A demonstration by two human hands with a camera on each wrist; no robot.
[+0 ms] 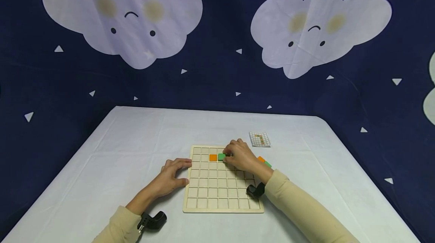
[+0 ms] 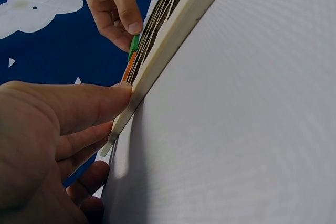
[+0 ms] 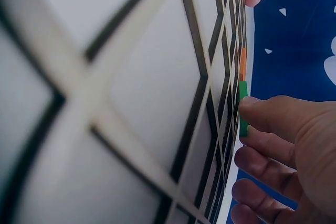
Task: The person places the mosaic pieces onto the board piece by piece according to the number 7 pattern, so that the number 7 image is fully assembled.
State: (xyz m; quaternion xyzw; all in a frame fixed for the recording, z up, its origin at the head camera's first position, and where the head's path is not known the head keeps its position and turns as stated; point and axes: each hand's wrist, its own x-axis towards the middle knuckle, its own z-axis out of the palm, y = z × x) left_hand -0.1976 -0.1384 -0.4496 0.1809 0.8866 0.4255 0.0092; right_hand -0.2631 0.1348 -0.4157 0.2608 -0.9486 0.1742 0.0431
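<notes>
My right hand [image 1: 240,156] pinches a green square tile [image 1: 221,157] between thumb and fingers, in the second row from the far side of a wooden grid board [image 1: 223,210]. The right wrist view shows the thumb on that green tile [image 3: 243,90], which is slightly tilted. Directly left of it an orange tile [image 1: 213,157] lies in its cell. My left hand [image 1: 168,177] rests against the board's left edge, fingers extended and thumb apart. In the left wrist view, the thumb touches the rim [image 2: 137,90] of the board.
Beyond the board's far right corner lies a small pattern card [image 1: 259,139] printed with a grid of coloured squares. Another orange tile [image 1: 261,159] and green tile [image 1: 268,164] lie right of the board, partly behind my right forearm. A white cloth [image 1: 81,182] covers the table.
</notes>
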